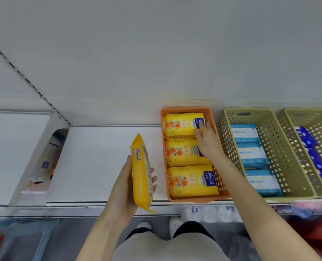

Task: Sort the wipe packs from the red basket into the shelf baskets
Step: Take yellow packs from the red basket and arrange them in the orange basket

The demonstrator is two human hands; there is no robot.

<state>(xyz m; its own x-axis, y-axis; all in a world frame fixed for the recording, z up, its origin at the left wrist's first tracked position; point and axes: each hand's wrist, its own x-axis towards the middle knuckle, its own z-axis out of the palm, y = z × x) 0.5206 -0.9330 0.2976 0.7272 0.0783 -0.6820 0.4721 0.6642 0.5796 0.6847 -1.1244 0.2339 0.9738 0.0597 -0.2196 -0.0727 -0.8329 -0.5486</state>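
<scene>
With the right hand, best to square the far yellow pack flat in the orange basket before adding more. Touching that pack's right end, fingers bent; pinching or pressing, cannot tell. Gripping another yellow wipe pack on edge in the left hand, just left of the basket.
</scene>
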